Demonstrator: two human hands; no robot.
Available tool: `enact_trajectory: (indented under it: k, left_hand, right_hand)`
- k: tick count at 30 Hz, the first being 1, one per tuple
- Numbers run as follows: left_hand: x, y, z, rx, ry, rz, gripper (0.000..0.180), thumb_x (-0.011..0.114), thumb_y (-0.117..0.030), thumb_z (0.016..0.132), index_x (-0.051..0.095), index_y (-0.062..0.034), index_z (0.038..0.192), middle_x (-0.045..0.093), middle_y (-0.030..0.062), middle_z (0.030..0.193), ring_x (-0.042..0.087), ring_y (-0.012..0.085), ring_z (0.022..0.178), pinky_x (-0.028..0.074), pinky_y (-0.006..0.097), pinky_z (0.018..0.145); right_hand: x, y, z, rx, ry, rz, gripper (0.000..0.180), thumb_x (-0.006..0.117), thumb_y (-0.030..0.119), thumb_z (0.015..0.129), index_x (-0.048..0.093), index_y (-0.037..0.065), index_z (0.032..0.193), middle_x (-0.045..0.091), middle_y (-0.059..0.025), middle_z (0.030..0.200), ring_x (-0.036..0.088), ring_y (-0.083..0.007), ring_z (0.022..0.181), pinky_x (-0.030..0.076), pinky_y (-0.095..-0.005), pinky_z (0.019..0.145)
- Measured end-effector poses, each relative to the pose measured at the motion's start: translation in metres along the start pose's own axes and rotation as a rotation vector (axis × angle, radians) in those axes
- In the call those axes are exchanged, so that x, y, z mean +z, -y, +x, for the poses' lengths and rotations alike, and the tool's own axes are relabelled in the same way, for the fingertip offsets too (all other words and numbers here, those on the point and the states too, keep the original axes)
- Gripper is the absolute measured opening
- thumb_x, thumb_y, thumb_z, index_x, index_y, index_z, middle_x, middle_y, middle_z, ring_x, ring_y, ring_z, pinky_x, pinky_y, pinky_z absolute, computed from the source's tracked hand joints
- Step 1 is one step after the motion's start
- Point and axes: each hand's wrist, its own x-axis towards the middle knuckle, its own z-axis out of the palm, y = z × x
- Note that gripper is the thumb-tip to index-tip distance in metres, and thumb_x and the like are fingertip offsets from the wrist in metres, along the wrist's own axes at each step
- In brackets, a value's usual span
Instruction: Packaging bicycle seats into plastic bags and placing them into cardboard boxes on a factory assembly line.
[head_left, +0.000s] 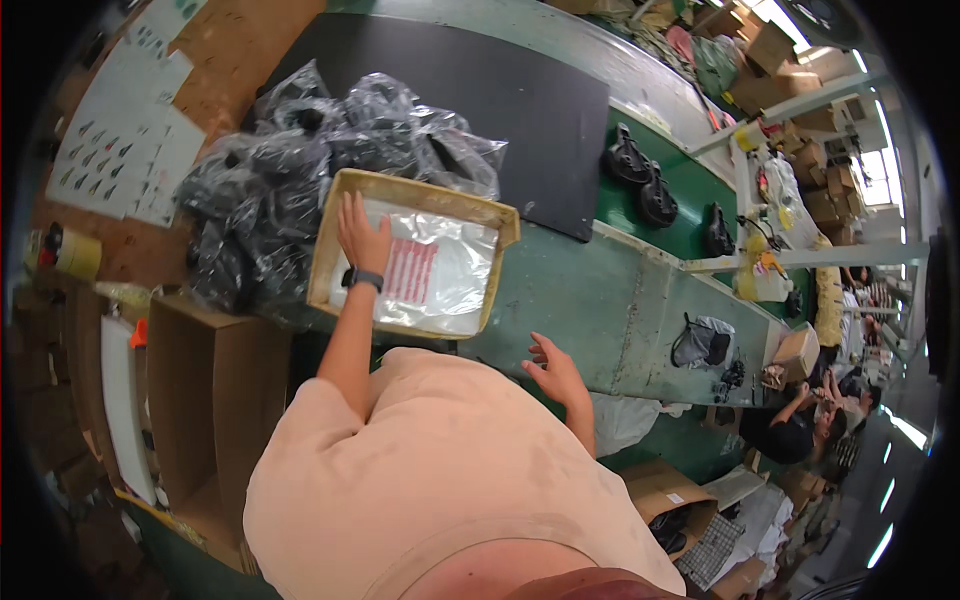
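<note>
A shallow yellowish tray (pixel 500 215) stands on the green worktable in front of me. In it lies a stack of clear plastic bags (pixel 455 262) with rows of red print. My left hand (pixel 363 240) reaches into the left side of the tray, fingers stretched out over the bags' edge and no object visible in them; a dark band is on that wrist. My right hand (pixel 556 372) hovers by the near table edge, right of the tray, with thumb and fingers apart and nothing held. Clear bags with dark items inside (pixel 260 190) are heaped behind and left of the tray.
A black mat (pixel 540 130) covers the far table. Black moulded parts (pixel 640 175) sit on the green strip at right. An open cardboard box (pixel 190 390) stands at left, another box (pixel 670 500) at lower right. Other people (pixel 800 420) are farther right.
</note>
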Motion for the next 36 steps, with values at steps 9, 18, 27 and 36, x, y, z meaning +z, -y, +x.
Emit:
enact_trajectory:
  k: [9, 18, 27, 36]
  left_hand:
    - [0.082, -0.187, 0.036, 0.481, 0.352, -0.14, 0.056, 0.074, -0.035, 0.095, 0.064, -0.0068, 0.142, 0.064, 0.0119, 0.146, 0.049, 0.0337, 0.147, 0.027, 0.06, 0.127]
    - [0.165, -0.203, 0.065, 0.447, 0.432, 0.008, 0.041, 0.068, -0.041, 0.099, 0.077, -0.0044, 0.116, 0.077, 0.0112, 0.099, 0.071, 0.032, 0.095, 0.057, 0.045, 0.084]
    - [0.188, -0.212, 0.083, 0.472, 0.424, 0.072, 0.03, 0.067, -0.029, 0.091, 0.077, -0.0061, 0.108, 0.076, 0.0082, 0.097, 0.071, 0.0292, 0.091, 0.056, 0.045, 0.082]
    - [0.193, -0.209, 0.081, 0.471, 0.391, 0.033, 0.025, 0.067, -0.027, 0.091, 0.077, -0.0078, 0.104, 0.075, 0.0075, 0.093, 0.071, 0.0292, 0.091, 0.055, 0.045, 0.083]
  right_hand:
    - [-0.119, -0.049, 0.168, -0.094, -0.205, 0.222, 0.061, 0.078, 0.018, 0.095, 0.057, 0.003, 0.15, 0.075, -0.0197, 0.125, 0.076, -0.0275, 0.105, 0.06, -0.0397, 0.092]
    - [-0.336, -0.187, 0.431, 0.039, -0.68, -0.339, 0.094, 0.084, 0.034, 0.087, 0.036, 0.012, 0.164, 0.04, -0.0362, 0.159, 0.049, -0.0535, 0.14, 0.045, -0.0553, 0.115]
    - [-0.405, -0.167, 0.592, 0.49, -0.357, -0.583, 0.088, 0.077, 0.066, 0.086, 0.042, 0.042, 0.163, 0.009, -0.0199, 0.178, 0.024, -0.0597, 0.155, 0.034, -0.0727, 0.119]
    - [-0.363, -0.212, 0.525, 0.315, -0.403, -0.572, 0.052, 0.074, 0.023, 0.085, 0.064, 0.028, 0.136, 0.048, -0.0321, 0.14, 0.063, -0.0577, 0.117, 0.054, -0.0566, 0.105]
